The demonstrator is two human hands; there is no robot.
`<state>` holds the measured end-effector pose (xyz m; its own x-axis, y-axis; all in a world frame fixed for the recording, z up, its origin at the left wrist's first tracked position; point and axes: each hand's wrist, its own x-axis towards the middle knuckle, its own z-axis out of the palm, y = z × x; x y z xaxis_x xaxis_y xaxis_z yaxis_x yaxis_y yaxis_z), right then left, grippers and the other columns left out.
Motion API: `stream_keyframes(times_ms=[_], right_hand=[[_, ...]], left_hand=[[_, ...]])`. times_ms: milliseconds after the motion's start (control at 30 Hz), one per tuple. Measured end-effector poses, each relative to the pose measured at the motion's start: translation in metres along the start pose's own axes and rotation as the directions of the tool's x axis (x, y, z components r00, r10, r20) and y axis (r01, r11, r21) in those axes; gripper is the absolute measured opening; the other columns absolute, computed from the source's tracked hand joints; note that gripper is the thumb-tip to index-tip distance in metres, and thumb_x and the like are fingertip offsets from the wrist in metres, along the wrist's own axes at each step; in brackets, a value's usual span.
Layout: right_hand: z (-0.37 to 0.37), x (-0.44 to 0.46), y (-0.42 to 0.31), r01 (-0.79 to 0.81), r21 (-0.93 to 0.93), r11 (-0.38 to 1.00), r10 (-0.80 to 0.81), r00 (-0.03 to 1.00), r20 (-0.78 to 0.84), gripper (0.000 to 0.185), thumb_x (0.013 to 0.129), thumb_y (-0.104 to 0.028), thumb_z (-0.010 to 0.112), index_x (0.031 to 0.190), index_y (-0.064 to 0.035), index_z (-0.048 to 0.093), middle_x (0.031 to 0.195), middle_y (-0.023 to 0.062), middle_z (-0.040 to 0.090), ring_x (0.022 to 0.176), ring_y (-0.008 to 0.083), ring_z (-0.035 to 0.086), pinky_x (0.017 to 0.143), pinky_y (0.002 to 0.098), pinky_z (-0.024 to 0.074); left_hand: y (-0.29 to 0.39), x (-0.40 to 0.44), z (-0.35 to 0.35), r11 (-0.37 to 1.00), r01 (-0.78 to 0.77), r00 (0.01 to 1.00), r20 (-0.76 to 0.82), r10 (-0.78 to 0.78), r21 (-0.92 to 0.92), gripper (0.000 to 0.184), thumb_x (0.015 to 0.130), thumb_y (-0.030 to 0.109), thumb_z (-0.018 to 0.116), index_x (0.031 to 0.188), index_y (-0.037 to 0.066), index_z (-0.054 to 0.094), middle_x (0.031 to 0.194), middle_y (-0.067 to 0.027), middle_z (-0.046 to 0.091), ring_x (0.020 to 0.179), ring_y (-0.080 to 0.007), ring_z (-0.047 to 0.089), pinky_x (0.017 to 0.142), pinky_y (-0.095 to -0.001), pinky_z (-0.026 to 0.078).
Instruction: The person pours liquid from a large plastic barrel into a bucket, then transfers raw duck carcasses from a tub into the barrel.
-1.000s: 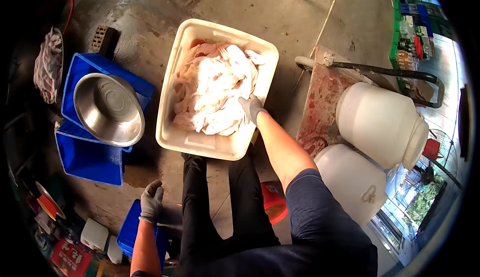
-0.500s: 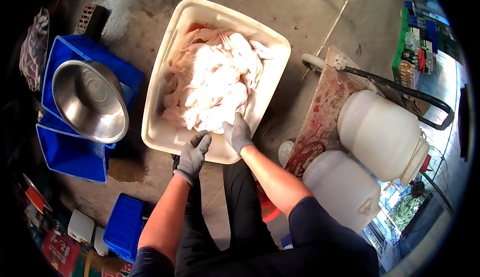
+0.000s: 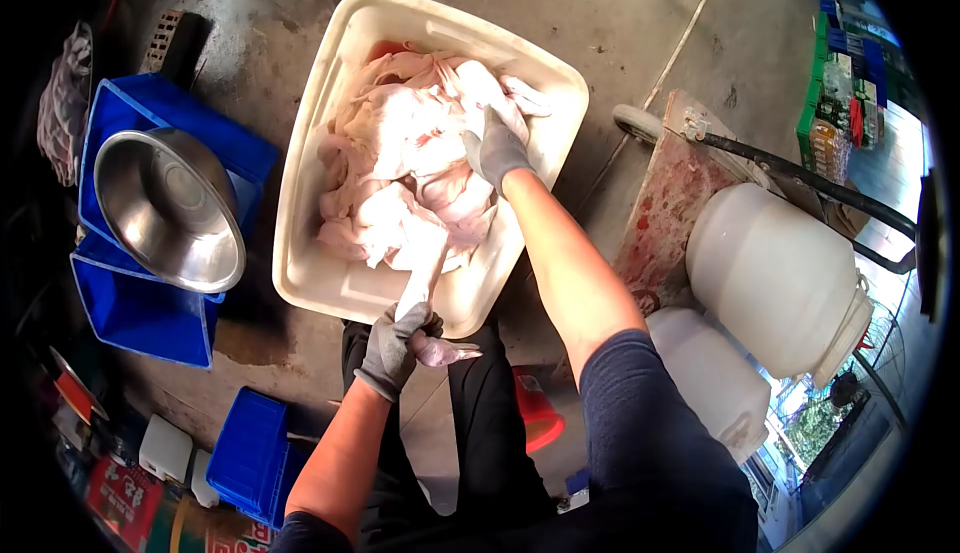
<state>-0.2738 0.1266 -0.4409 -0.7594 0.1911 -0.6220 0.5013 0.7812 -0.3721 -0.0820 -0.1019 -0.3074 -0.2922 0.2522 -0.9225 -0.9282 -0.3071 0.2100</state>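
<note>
A large off-white plastic tub point(image 3: 300, 243) holds a heap of pale plucked poultry carcasses point(image 3: 390, 123), overexposed in the middle. My left hand point(image 3: 388, 351), in a grey glove, is closed around the long neck of a plucked duck point(image 3: 424, 263) at the tub's near rim. The bird's head pokes out beyond my fingers, while its body lies in the tub. My right hand point(image 3: 500, 153), gloved alike, rests on the right side of the heap, thumb and fingers apart against the carcasses; its fingertips are partly obscured.
Left of the tub, a steel basin point(image 3: 170, 208) sits on blue crates point(image 3: 140, 303). A stained board point(image 3: 660, 203) with a black-handled cart frame and two white barrels point(image 3: 770, 273) stand at the right. A red bucket point(image 3: 538, 413) is beside my legs.
My left hand has taken hold of the duck's neck and drawn it over the near rim. My right hand has moved up and right from the near edge onto the heap.
</note>
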Motion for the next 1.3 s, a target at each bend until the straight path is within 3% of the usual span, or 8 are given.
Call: stream_keyframes(times_ms=[233, 367, 533, 633, 767, 967, 1000, 1300], right_hand=[[0.018, 0.054, 0.025, -0.058, -0.147, 0.987, 0.093, 0.965, 0.244, 0.059, 0.079, -0.035, 0.076, 0.12, 0.0047, 0.062, 0.114, 0.0216, 0.067, 0.1, 0.0309, 0.067, 0.089, 0.0383, 0.0518], [-0.003, -0.036, 0.031, -0.391, 0.682, 0.618, 0.141, 0.909, 0.393, 0.034, 0.087, -0.024, 0.071, 0.108, 0.0007, 0.062, 0.089, 0.0068, 0.065, 0.052, 0.0164, 0.053, 0.049, 0.0306, 0.0454], [-0.011, -0.174, -0.01, -0.561, 0.821, 0.108, 0.033, 0.827, 0.561, 0.028, 0.092, -0.021, 0.067, 0.112, -0.002, 0.062, 0.088, 0.0051, 0.068, 0.06, 0.0143, 0.061, 0.051, 0.0269, 0.0443], [0.006, -0.223, -0.007, -0.511, 0.819, 0.26, 0.015, 0.851, 0.526, 0.02, 0.096, -0.013, 0.063, 0.113, -0.0015, 0.062, 0.095, 0.0044, 0.068, 0.068, 0.0124, 0.064, 0.058, 0.0244, 0.0475], [-0.016, -0.249, 0.021, -0.401, 0.847, 0.35, -0.306, 0.806, 0.507, 0.041, 0.096, -0.003, 0.059, 0.137, 0.0017, 0.054, 0.114, 0.0054, 0.067, 0.095, 0.0113, 0.063, 0.08, 0.0257, 0.0523], [-0.06, -0.139, 0.055, 0.055, 0.405, 0.913, -0.174, 0.949, 0.263, 0.033, 0.098, -0.008, 0.057, 0.13, 0.0011, 0.058, 0.096, -0.001, 0.063, 0.081, 0.0037, 0.051, 0.074, 0.0213, 0.0457], [-0.066, -0.104, 0.05, 0.19, 0.308, 0.932, -0.228, 0.969, 0.092, 0.032, 0.091, -0.007, 0.061, 0.122, -0.0033, 0.063, 0.111, 0.0176, 0.069, 0.103, 0.0283, 0.067, 0.09, 0.035, 0.0517], [-0.025, 0.11, 0.049, 0.33, -0.801, 0.499, -0.308, 0.932, 0.192, 0.045, 0.099, -0.02, 0.043, 0.143, -0.0095, 0.047, 0.149, 0.008, 0.045, 0.135, 0.0263, 0.047, 0.104, 0.0422, 0.0434]], left_hand=[[-0.017, 0.02, 0.001, 0.965, 0.066, 0.997, 0.058, -0.053, -0.253, 0.028, 0.096, 0.02, 0.061, 0.115, 0.0, 0.056, 0.082, -0.0039, 0.055, 0.07, -0.0144, 0.054, 0.066, -0.0298, 0.049], [-0.003, 0.019, 0.024, 0.965, 0.087, 0.996, 0.056, -0.075, -0.246, 0.027, 0.1, 0.016, 0.058, 0.126, 0.008, 0.056, 0.09, -0.0058, 0.065, 0.067, -0.0094, 0.055, 0.057, -0.0248, 0.049], [-0.009, 0.045, 0.047, 0.853, 0.109, 0.986, 0.162, -0.029, -0.511, 0.024, 0.103, 0.034, 0.055, 0.111, 0.011, 0.058, 0.075, 0.001, 0.056, 0.06, -0.0088, 0.048, 0.058, -0.0242, 0.046], [-0.037, 0.067, 0.024, 0.748, 0.349, 0.827, 0.561, 0.037, -0.564, 0.043, 0.101, 0.053, 0.048, 0.09, 0.013, 0.058, 0.066, 0.0026, 0.05, 0.061, -0.0115, 0.048, 0.058, -0.0256, 0.044], [-0.017, 0.048, 0.012, 0.75, 0.218, 0.972, 0.211, -0.107, -0.625, 0.028, 0.096, 0.027, 0.062, 0.104, 0.0, 0.063, 0.09, -0.0116, 0.065, 0.079, -0.0215, 0.063, 0.073, -0.033, 0.054], [-0.004, 0.035, -0.003, 0.897, 0.119, 0.993, 0.065, -0.1, -0.426, 0.014, 0.091, 0.011, 0.062, 0.099, -0.001, 0.062, 0.083, -0.0108, 0.064, 0.075, -0.023, 0.064, 0.069, -0.0355, 0.055], [-0.005, 0.03, 0.0, 0.832, 0.141, 0.99, 0.097, -0.106, -0.537, 0.013, 0.09, 0.008, 0.063, 0.099, -0.002, 0.062, 0.08, -0.0104, 0.063, 0.072, -0.0226, 0.064, 0.066, -0.035, 0.055], [-0.025, 0.024, 0.011, 0.797, 0.067, 0.995, -0.014, -0.094, -0.6, 0.019, 0.092, 0.011, 0.065, 0.103, -0.004, 0.061, 0.08, -0.0111, 0.062, 0.076, -0.0255, 0.064, 0.07, -0.0396, 0.056]])
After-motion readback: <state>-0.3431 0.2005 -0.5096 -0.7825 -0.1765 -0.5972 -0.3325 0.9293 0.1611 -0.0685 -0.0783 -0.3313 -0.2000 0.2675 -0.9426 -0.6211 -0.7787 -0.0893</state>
